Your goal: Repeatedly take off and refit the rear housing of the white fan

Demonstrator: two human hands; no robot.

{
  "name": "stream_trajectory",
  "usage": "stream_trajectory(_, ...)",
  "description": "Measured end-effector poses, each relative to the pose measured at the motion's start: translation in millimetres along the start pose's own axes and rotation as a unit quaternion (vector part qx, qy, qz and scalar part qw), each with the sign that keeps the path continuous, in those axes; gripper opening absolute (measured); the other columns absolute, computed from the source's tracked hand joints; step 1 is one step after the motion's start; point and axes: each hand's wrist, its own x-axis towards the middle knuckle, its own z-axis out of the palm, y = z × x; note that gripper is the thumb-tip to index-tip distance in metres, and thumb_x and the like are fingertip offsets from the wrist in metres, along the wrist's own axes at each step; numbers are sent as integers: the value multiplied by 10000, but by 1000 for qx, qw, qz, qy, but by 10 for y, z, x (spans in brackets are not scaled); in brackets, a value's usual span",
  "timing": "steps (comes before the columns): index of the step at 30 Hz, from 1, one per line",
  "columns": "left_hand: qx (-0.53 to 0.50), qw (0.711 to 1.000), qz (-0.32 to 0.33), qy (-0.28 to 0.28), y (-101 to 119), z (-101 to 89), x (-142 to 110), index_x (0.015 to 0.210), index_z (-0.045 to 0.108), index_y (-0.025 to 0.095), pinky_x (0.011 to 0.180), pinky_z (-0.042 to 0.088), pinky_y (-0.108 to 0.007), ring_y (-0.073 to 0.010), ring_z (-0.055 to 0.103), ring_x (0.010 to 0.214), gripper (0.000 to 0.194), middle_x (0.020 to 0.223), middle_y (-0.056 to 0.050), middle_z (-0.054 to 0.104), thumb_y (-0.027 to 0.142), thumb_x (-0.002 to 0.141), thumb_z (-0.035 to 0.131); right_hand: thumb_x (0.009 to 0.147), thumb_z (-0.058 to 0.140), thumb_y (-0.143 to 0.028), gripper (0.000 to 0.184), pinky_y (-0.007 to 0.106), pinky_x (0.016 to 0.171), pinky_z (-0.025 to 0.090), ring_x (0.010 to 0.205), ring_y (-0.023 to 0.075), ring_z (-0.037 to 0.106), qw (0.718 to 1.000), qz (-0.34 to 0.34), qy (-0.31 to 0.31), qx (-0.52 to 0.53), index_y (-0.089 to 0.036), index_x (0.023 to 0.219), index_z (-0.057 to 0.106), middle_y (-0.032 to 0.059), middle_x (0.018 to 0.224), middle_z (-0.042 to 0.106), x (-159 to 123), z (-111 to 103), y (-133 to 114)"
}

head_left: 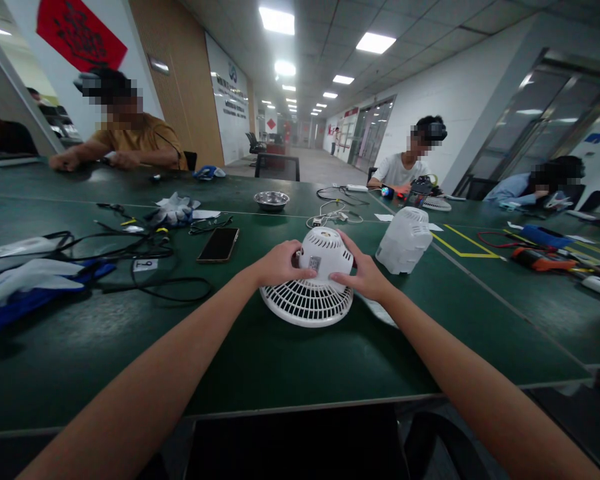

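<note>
A white fan head (325, 270) rests grille-down on the green table, its slotted motor housing facing up and a small label on the side toward me. My left hand (283, 263) is closed around the left side of the housing, thumb below the label. Opposite it, my right hand (366, 272) grips the right side, thumb on the front and fingers reaching toward the back. Partly hidden behind my right forearm lies a flat white piece (380, 311). Just beyond my right hand stands a white, box-like plastic part (405, 241).
A phone (219, 245), black cables (155, 283) and gloves (174, 210) lie to the left. Farther back are a metal bowl (271, 200) and a white cable (333, 215). An orange-and-black tool (543, 259) lies right. Several people sit around the table (300, 373).
</note>
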Motion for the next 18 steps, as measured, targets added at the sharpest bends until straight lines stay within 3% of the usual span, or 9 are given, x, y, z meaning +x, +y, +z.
stream_trajectory(6,20,999,25,5,-10,10,-2,1162,677,140,813,483,-422,-298,626,951,649,1137,-174,663,633,742,723,817,768,-445,988,604,1090,467,1287,359,602,999,-14,16,-37,-314,1628,220,112,1592,452,-3,25,-13)
stream_trajectory(12,34,999,22,-9,-45,-9,-9,1235,652,165,890,484,-461,-343,606,1079,689,1214,-173,647,627,731,737,831,750,-468,993,634,1082,464,1328,372,570,998,-13,23,-52,-320,1635,186,117,1602,435,-15,51,-41)
stream_trajectory(16,60,997,44,4,-87,5,-15,1262,646,174,975,465,-516,-361,594,1149,668,1278,-173,630,592,749,739,820,746,-528,1033,665,1123,407,1395,405,498,994,-34,23,-98,-322,1639,151,117,1628,390,-28,30,-35)
stream_trajectory(18,55,997,48,25,-90,26,-25,1306,623,166,1011,454,-525,-356,604,1167,624,1291,-176,635,526,802,702,789,756,-577,1084,675,1106,417,1353,432,531,991,-49,25,-121,-311,1639,139,135,1630,380,-37,13,-27)
